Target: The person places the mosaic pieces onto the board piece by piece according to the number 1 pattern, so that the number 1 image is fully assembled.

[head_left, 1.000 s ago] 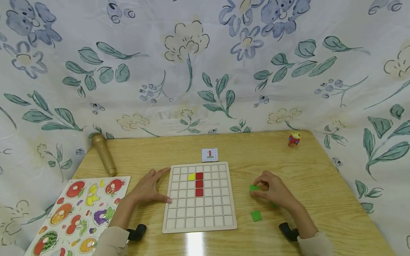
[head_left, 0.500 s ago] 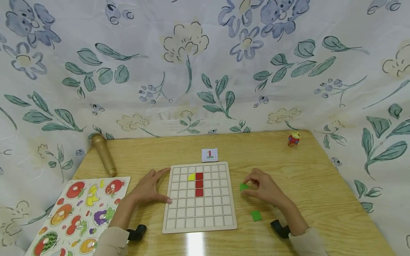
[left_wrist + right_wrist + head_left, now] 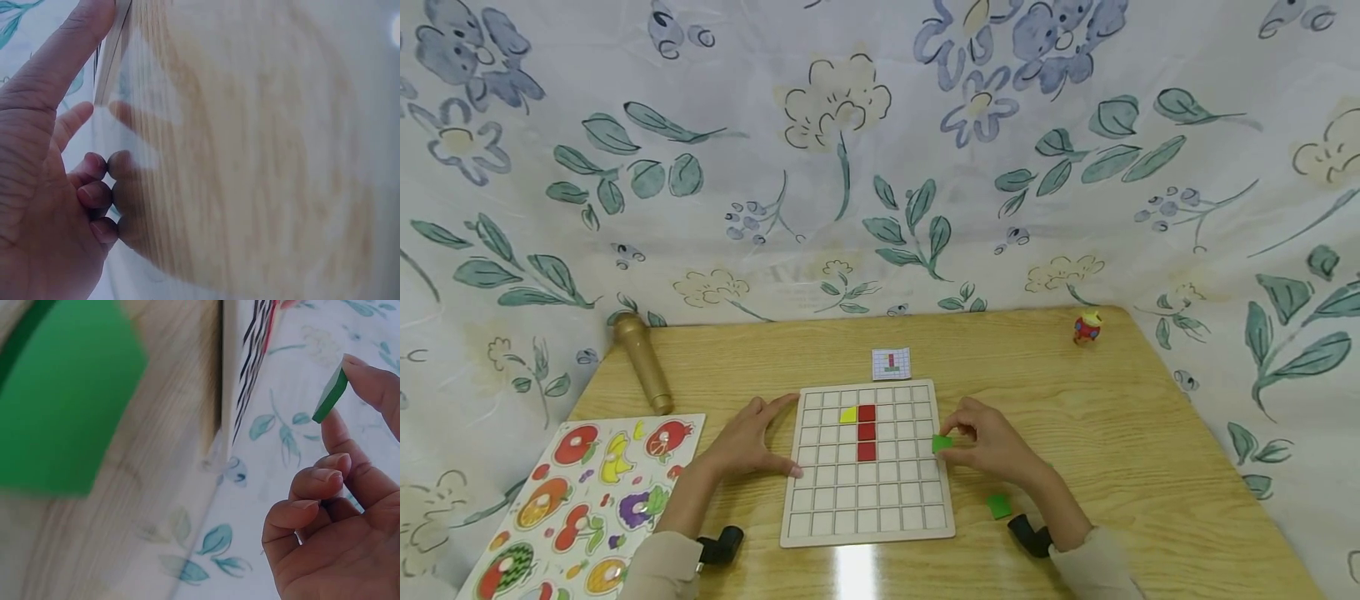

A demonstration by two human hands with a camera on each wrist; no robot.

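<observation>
My right hand (image 3: 996,446) pinches a green square tile (image 3: 942,444) between thumb and index finger. The tile overlaps the right border of a pale gridded board (image 3: 846,500); in the right wrist view this tile (image 3: 331,397) is seen tilted, above the curled other fingers. On the board, three red tiles (image 3: 867,431) stand in a column, with a yellow piece (image 3: 848,415) left of the top one. My left hand (image 3: 745,437) touches the board's left edge with extended thumb and index finger. Its other fingertips (image 3: 95,194) rest against the tabletop.
Another green tile (image 3: 999,506) lies right of the board, near my right wrist. Behind the board is a small pattern card (image 3: 891,364). A fruit puzzle board (image 3: 602,475) and a gold-brown cylinder (image 3: 643,362) are at left; a small toy figure (image 3: 1087,327) stands back right.
My right hand has carried the green tile leftward, from the table to the board's right border. The left hand and the board have stayed in place.
</observation>
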